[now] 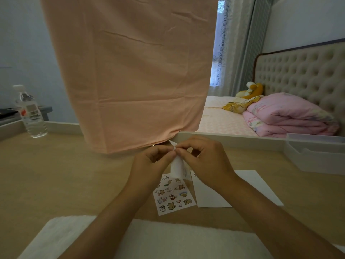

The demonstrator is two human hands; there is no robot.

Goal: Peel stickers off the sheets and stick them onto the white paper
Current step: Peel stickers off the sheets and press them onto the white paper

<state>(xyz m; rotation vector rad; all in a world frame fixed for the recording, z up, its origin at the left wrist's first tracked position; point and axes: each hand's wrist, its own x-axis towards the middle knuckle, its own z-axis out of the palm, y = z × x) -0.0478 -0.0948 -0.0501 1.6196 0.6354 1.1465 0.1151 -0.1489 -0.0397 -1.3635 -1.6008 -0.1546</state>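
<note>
Both hands hold a small sticker sheet (pixel 177 168) upright above the wooden desk. My left hand (pixel 149 165) pinches its left edge near the top, and my right hand (pixel 203 161) pinches the top edge beside it. A second sticker sheet (pixel 172 195) with several cartoon animal stickers lies flat on the desk below the hands. The white paper (pixel 242 186) lies to its right, partly under my right forearm, with a small sticker showing near its top left corner.
A pink cloth (pixel 130 71) hangs down to the desk just behind the hands. A water bottle (pixel 29 113) stands at the far left. A clear plastic tray (pixel 317 156) sits at the right. A white towel (pixel 168 240) covers the near desk edge.
</note>
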